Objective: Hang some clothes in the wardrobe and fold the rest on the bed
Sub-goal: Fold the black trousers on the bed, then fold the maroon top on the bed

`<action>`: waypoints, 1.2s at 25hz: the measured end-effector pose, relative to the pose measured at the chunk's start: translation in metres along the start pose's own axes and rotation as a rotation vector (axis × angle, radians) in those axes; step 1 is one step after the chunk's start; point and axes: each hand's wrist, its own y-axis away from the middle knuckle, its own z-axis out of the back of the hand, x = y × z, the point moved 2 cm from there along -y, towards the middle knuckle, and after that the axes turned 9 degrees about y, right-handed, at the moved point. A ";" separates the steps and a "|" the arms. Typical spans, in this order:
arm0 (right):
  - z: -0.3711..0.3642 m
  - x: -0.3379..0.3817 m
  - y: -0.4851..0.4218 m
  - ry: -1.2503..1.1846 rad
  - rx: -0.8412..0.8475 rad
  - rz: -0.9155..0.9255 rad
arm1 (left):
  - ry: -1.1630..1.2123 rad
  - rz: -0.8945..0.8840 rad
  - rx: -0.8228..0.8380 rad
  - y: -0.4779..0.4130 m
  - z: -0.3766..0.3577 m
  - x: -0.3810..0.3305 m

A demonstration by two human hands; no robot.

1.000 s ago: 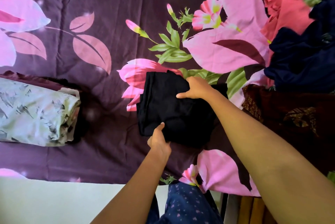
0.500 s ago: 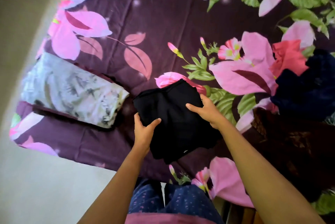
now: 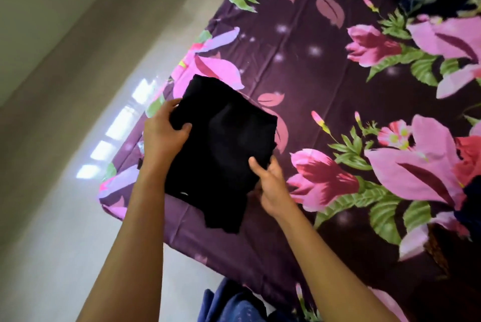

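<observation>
Between left hand (image 3: 162,138), right hand (image 3: 273,187): garment (image 3: 226,144)

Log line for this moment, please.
phase: folding | left hand: grips folded black garment | right hand: grips same garment | place: over floral bedsheet, near its edge

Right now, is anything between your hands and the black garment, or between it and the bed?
No: the left hand grips the black garment at its left edge, the right hand at its lower right. The bed straight beneath is hidden by the garment, so I cannot tell what lies there.
</observation>
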 end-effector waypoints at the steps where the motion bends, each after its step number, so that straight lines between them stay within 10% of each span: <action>1: -0.013 -0.015 -0.006 0.053 0.036 -0.061 | -0.124 -0.035 -0.040 -0.006 -0.001 0.011; 6: -0.021 -0.055 -0.024 0.468 0.024 -0.255 | -0.207 0.141 0.312 0.037 -0.047 0.089; 14: 0.008 -0.028 -0.016 0.838 -0.030 -0.164 | -0.278 0.065 0.237 0.058 -0.063 0.052; 22: 0.119 0.071 0.041 1.534 -0.085 0.093 | -0.468 -0.228 0.851 0.089 -0.156 -0.075; 26: 0.233 0.113 0.100 1.691 -0.154 -0.088 | -0.763 -0.488 1.322 0.145 -0.216 -0.176; 30: 0.319 0.130 0.173 1.592 -0.011 -0.422 | -0.954 -0.343 1.659 0.228 -0.270 -0.247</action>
